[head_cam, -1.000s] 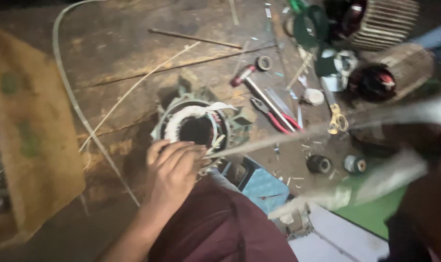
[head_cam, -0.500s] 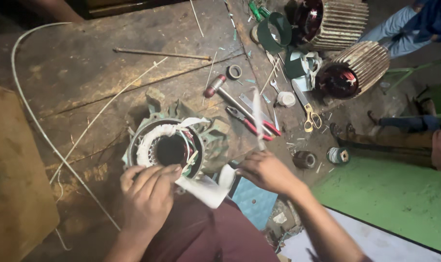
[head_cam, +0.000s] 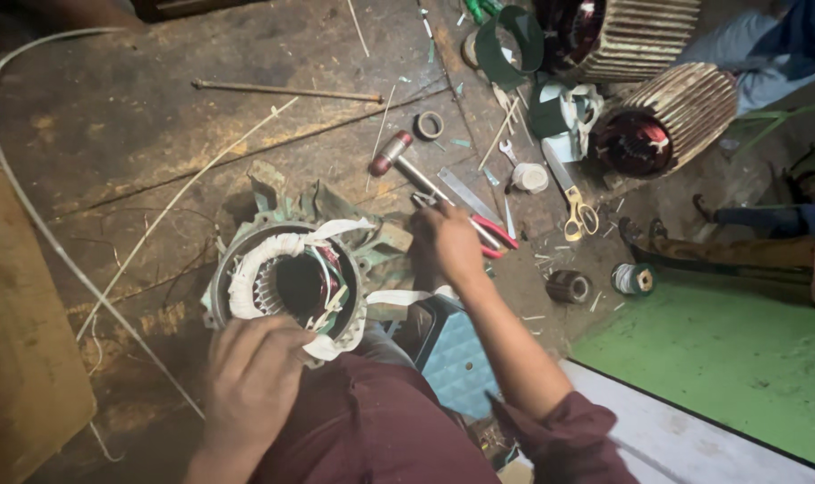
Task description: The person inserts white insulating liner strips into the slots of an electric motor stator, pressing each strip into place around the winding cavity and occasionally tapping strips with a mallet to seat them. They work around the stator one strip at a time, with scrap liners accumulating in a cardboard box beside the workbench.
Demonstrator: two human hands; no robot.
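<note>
1. The wooden floor [head_cam: 156, 116] took up most of the view, dark and littered, with a long pale cable [head_cam: 31, 215] curving down its left side and a thin rod [head_cam: 282, 90] lying across the top.
2. The motor stator [head_cam: 291, 282] sat just in front of the person's lap, bore facing up, its windings wrapped in white tape round the rim.
3. The left hand [head_cam: 250, 381] rested on the stator's near rim, fingers curled down over the edge and pressing it; whether they pinched a strip of tape could not be told.
4. The right hand [head_cam: 448, 242] reached out beyond the stator's right side, fingers closed loosely down over the handle end of the red-handled pliers [head_cam: 492, 235]; a firm grasp could not be confirmed.
5. The pliers lay with their long axis running diagonally, from upper left toward lower right, the jaw end on the far side of the fingers; the right hand was plainly the nearer one.
6. A hammer [head_cam: 398, 161] lay nearly parallel and just beside the pliers, crowding that side.
7. Yellow-handled scissors [head_cam: 576, 208] lay to the right, apart from the pliers, leaving some bare floor between.
8. A small dark spool [head_cam: 569, 287] and a green spool [head_cam: 636, 279] sat nearer the green mat [head_cam: 739, 367], well apart from the hand.
</note>
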